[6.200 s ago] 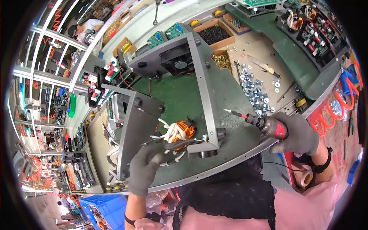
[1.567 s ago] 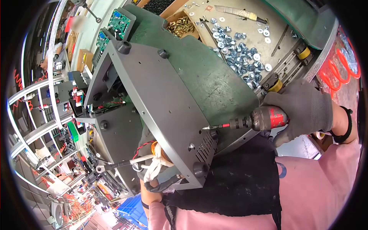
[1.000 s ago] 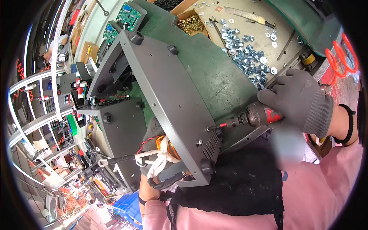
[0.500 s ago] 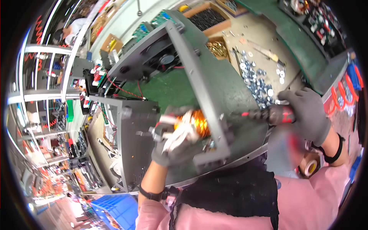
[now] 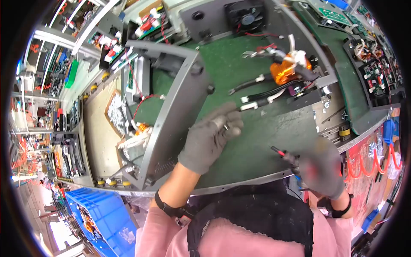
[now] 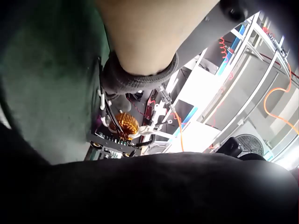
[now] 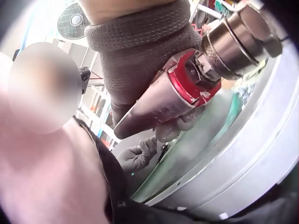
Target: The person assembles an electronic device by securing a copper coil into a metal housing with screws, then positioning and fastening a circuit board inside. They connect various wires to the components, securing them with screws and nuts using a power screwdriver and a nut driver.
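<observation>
My left hand (image 5: 209, 139), in a grey glove, hovers over the green mat (image 5: 265, 128) beside the edge of a grey metal chassis (image 5: 171, 115). Its fingers are curled near the ends of black cables (image 5: 257, 100); whether they pinch anything is unclear. Those cables run from an orange coil (image 5: 284, 70) mounted in a second chassis at the upper right. The left wrist view shows only the glove cuff (image 6: 135, 79) and the coil (image 6: 127, 125) beyond. My right hand (image 5: 321, 169) grips a red power screwdriver (image 5: 280, 153) at the bench's near edge, its bit pointing left. Close up, the glove (image 7: 140, 51) wraps the driver (image 7: 187, 88).
A fan (image 5: 246, 15) sits in the far chassis panel. Trays of circuit parts (image 5: 376, 73) line the right side. A red coiled hose (image 5: 368, 165) hangs at the bench's right edge. A blue bin (image 5: 100, 214) stands below left. Another chassis with red wiring (image 5: 141, 98) lies left.
My left hand let go of the coil chassis, which now sits farther away at the upper right. The driver came off that chassis and dropped toward the bench's near edge.
</observation>
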`<state>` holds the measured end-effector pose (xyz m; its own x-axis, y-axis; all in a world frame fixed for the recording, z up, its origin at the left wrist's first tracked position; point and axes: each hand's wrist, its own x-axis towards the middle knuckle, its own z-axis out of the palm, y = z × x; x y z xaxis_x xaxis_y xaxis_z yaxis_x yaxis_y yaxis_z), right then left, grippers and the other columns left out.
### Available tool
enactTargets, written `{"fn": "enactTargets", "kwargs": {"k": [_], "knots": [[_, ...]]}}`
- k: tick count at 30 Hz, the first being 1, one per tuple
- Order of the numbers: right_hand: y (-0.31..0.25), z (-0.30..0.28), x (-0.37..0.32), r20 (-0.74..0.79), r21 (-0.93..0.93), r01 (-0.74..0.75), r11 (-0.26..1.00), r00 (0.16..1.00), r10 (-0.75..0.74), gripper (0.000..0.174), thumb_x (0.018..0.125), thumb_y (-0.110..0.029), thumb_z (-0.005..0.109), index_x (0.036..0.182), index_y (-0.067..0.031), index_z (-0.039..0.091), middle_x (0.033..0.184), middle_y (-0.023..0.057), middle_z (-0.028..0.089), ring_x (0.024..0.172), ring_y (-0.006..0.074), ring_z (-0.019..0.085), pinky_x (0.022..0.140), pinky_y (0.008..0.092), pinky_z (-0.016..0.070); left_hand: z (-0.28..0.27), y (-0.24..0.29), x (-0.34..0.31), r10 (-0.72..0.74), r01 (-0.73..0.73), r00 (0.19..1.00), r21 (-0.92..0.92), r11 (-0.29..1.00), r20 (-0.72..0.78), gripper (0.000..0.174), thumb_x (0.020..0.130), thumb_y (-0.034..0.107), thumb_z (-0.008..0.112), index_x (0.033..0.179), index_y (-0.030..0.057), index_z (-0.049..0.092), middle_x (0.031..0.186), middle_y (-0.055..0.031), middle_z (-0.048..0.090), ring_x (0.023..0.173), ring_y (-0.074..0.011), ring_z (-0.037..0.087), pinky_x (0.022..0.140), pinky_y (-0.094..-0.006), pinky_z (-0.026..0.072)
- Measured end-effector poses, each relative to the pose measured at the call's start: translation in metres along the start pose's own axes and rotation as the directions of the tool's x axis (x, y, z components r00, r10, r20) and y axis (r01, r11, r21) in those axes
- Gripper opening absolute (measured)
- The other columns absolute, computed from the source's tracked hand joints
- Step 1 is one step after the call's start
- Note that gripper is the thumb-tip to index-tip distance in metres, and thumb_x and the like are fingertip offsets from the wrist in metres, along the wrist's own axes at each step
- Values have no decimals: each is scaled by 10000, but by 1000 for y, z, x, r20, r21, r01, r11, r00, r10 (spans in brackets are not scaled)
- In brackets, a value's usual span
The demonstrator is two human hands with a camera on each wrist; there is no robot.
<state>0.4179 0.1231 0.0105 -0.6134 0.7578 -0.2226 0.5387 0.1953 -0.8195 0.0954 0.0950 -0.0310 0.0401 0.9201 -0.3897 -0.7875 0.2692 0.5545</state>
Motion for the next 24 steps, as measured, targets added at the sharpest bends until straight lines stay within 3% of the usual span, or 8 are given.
{"fn": "enactTargets", "kwargs": {"k": [1, 5, 7, 11, 13, 17, 19, 24], "knots": [[-5, 14, 10, 20, 1, 1, 1000, 1000, -1, 594, 616, -379, 855, 1040, -28, 633, 781, 147, 652, 689, 314, 659, 653, 384, 513, -7, -4, -12, -3, 6, 1000, 76, 997, -29, 405, 985, 93, 487, 1347, -77, 422, 1137, -207, 610, 952, -258, 665, 807, -301, 603], [-28, 58, 43, 98, -36, 26, 999, 995, -22, 534, 719, -429, 791, 1064, -55, 628, 748, 165, 648, 688, 348, 658, 637, 404, 510, -44, -9, -44, 13, -14, 1000, 36, 999, 21, 398, 992, 114, 495, 1339, -70, 430, 1142, -200, 609, 957, -238, 656, 767, -280, 598], [-30, 72, 50, 101, -44, 66, 997, 993, -61, 505, 744, -448, 774, 1040, -65, 630, 718, 167, 640, 682, 362, 656, 614, 412, 503, -46, -14, -55, -2, 23, 995, 217, 976, -97, 372, 1001, 121, 487, 1328, -51, 449, 1141, -189, 611, 948, -209, 648, 754, -269, 590], [-27, 75, 51, 114, -227, 142, 963, 986, -119, 516, 731, -467, 782, 1032, -77, 628, 699, 159, 637, 669, 373, 652, 591, 420, 499, -61, -27, -55, 17, -18, 999, 21, 1000, 42, 357, 1000, 137, 502, 1313, -30, 468, 1126, -177, 614, 926, -184, 637, 742, -256, 574], [-25, 72, 50, 114, -258, 159, 953, 984, -134, 532, 719, -482, 787, 1034, -86, 625, 685, 153, 635, 658, 375, 651, 578, 429, 497, -45, -26, -54, 117, -99, 992, 291, 952, -45, 358, 1005, 151, 493, 1317, -21, 465, 1125, -160, 606, 943, -175, 631, 775, -259, 565], [-22, 65, 48, 108, -318, 133, 939, 989, -104, 537, 719, -480, 786, 1044, -84, 624, 693, 162, 638, 665, 375, 653, 580, 431, 498, -31, -19, -48, 11, 11, 995, 218, 976, -99, 288, 1004, 99, 465, 1262, -27, 487, 1114, -119, 585, 936, -157, 631, 820, -255, 557], [-16, 61, 47, 95, -302, 138, 943, 989, -114, 543, 719, -478, 786, 1051, -81, 623, 696, 169, 640, 666, 376, 652, 581, 436, 498, -33, -22, -40, -73, 84, 996, 304, 949, -46, 379, 989, 101, 485, 1343, -25, 433, 1195, -141, 579, 1056, -192, 608, 877, -273, 547], [-7, 44, 43, 65, -272, 115, 955, 993, -102, 533, 721, -449, 790, 1061, -73, 627, 714, 174, 648, 676, 382, 652, 598, 438, 502, -12, -24, -29, -92, 70, 995, 401, 914, 37, 376, 985, 116, 506, 1330, -18, 439, 1179, -155, 581, 1047, -212, 619, 853, -283, 556]]}}
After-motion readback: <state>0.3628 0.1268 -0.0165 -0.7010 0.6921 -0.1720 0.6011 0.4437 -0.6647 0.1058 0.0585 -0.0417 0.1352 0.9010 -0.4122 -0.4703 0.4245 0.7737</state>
